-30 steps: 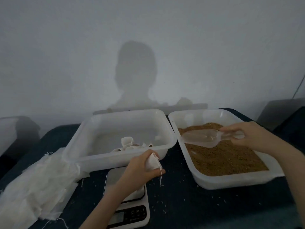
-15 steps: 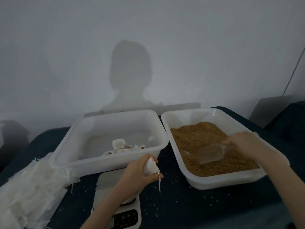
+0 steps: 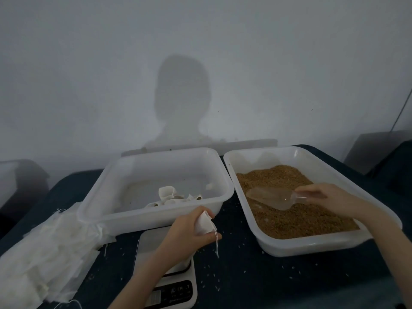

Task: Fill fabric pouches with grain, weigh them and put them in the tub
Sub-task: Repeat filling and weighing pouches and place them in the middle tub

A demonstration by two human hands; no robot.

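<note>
My left hand [image 3: 189,230] is covering most of the pouch [image 3: 204,223] I am gripping, so its fill is hiding from view. My forearm is blocking much of the scale [image 3: 171,284], and its display is reading too dim to tell. The pile of empty pouches [image 3: 44,259] is running off the left edge. The scoop [image 3: 270,197] is showing too clear and blurry to tell its load.

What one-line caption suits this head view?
Left hand holds a pouch above the scale; right hand holds the scoop over grain.
</note>
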